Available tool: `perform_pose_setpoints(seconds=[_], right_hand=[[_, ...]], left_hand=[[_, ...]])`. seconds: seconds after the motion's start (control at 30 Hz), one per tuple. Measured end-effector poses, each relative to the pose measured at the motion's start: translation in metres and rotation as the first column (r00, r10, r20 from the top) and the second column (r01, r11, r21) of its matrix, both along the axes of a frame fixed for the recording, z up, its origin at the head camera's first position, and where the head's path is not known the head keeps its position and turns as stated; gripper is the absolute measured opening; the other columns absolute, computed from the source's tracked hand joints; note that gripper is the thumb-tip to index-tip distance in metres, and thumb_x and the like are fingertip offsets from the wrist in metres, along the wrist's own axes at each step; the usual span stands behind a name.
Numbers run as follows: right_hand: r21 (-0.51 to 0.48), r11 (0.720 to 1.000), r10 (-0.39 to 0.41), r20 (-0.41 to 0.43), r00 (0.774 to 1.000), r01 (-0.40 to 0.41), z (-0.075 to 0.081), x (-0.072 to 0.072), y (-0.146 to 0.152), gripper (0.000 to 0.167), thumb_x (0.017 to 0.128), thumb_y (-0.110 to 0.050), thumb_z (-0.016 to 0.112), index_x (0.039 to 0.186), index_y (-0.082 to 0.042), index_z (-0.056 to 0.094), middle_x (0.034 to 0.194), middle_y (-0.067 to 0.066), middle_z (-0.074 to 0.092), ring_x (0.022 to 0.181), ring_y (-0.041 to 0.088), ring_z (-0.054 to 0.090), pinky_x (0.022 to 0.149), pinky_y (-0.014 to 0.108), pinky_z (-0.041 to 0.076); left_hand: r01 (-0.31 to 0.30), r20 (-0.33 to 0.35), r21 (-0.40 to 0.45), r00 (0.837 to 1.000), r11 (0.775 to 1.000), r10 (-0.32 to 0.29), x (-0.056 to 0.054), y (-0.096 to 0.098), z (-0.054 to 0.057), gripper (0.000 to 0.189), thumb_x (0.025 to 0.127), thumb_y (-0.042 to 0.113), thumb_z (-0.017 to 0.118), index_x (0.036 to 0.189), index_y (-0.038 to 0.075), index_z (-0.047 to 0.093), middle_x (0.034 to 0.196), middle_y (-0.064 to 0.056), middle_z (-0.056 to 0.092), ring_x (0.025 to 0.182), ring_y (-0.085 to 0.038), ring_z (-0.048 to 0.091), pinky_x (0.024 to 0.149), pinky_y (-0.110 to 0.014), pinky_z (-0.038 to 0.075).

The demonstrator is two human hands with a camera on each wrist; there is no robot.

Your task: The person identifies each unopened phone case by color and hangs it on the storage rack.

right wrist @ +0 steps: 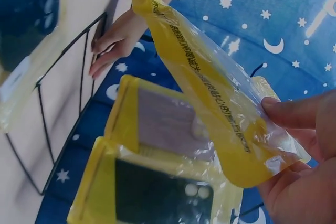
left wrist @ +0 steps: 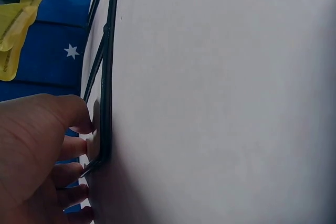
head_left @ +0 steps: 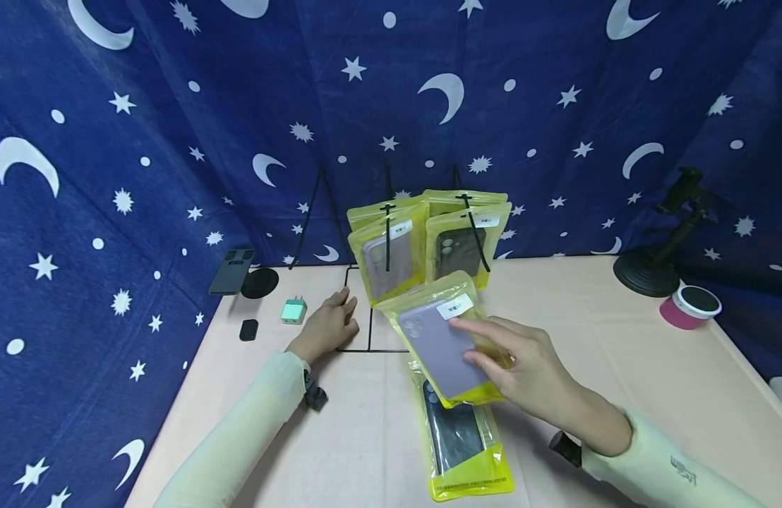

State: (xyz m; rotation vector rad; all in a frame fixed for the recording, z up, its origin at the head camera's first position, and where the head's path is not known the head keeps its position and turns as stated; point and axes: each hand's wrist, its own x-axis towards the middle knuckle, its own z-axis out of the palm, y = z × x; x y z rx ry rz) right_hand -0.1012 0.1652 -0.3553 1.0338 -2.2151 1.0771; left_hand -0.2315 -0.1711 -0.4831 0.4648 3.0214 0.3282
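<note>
My right hand (head_left: 533,360) pinches a yellow-edged clear pouch (right wrist: 194,82) along its side, thumb on one face and fingers behind. Inside the pouch is a lilac phone case (head_left: 442,349), with a white label (head_left: 455,307) near the top. The pouch is tilted in front of a black wire display rack (head_left: 370,328). At the rack's left base my left hand (head_left: 327,324) holds the wire frame, its curled fingertips at the thin bar (left wrist: 106,77). More pouches hang on the rack's hooks, one with a lilac case (head_left: 387,264), another with a dark case (head_left: 457,254).
Below the held pouch, another pouch with a dark case (head_left: 454,437) lies on the table. A phone on a stand (head_left: 232,271), a green charger (head_left: 293,310) and a small black item (head_left: 248,329) are left; a black stand (head_left: 648,271) and pink-and-white tub (head_left: 686,310) are right.
</note>
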Motion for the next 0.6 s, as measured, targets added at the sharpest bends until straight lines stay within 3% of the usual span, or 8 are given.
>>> perform_pose_setpoints(seconds=[0.17, 0.6], right_hand=[[0.009, 1.000, 0.026, -0.013, 1.000, -0.026, 0.004, -0.009, -0.014, 0.056, 0.072, 0.005, 0.083, 0.124, -0.008, 0.070, 0.118, 0.011, 0.075, 0.104, 0.023, 0.074, 0.092, 0.012, 0.053], [-0.016, 0.999, 0.039, -0.044, 0.998, -0.039, 0.004, -0.019, -0.038, 0.060, 0.072, 0.008, 0.081, 0.128, -0.006, 0.067, 0.113, 0.011, 0.075, 0.094, 0.022, 0.073, 0.078, 0.020, 0.060]], left_hand=[[0.006, -0.010, 0.011, 1.000, 1.000, -0.006, 0.000, -0.001, -0.001, 0.058, 0.096, 0.027, 0.051, 0.148, 0.004, 0.047, 0.163, -0.020, 0.031, 0.148, -0.040, 0.036, 0.119, -0.048, 0.037], [0.003, -0.009, 0.012, 1.000, 1.000, -0.003, -0.001, 0.000, 0.000, 0.058, 0.096, 0.028, 0.050, 0.148, 0.003, 0.048, 0.159, -0.023, 0.037, 0.150, -0.040, 0.034, 0.117, -0.048, 0.040]])
